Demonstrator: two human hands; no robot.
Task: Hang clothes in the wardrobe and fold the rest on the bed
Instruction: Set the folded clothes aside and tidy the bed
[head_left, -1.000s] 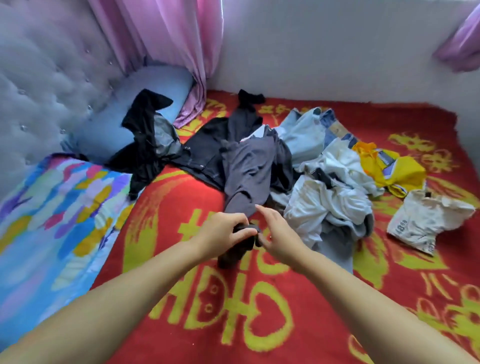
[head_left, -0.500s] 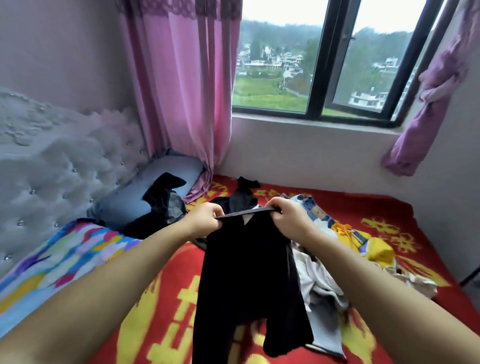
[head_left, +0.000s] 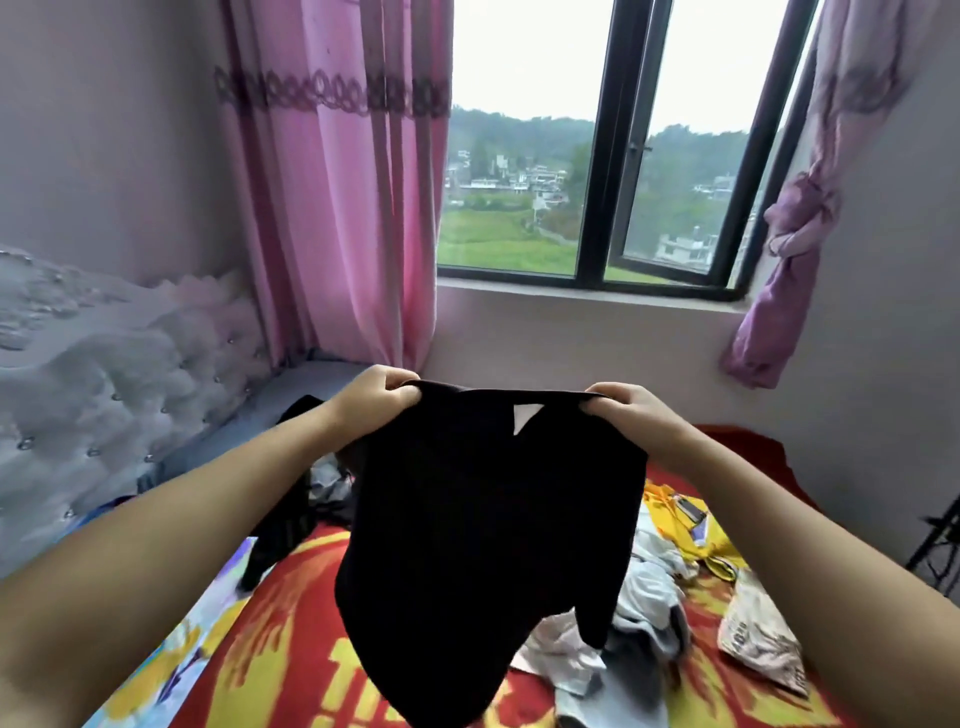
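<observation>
A black garment (head_left: 483, 530) hangs spread in front of me above the bed. My left hand (head_left: 376, 397) grips its top edge on the left. My right hand (head_left: 623, 410) grips the top edge on the right. A small white label (head_left: 521, 418) shows near the top. Behind and below lies a pile of clothes on the red and yellow bedspread (head_left: 291, 654): white and pale blue pieces (head_left: 644, 597), a yellow garment (head_left: 691, 525), a cream printed piece (head_left: 763, 639) and dark clothes (head_left: 291, 514) at the left. The held garment hides much of the pile.
A grey tufted headboard (head_left: 104, 384) runs along the left. A pink curtain (head_left: 343, 208) hangs at the corner beside a dark-framed window (head_left: 608, 156). A knotted purple curtain (head_left: 784, 260) hangs at the right. A multicoloured sheet (head_left: 171, 654) covers the bed's near left.
Both hands have lifted the black garment off the bed, moved apart and spread its top edge wide. The view has tilted up toward the window.
</observation>
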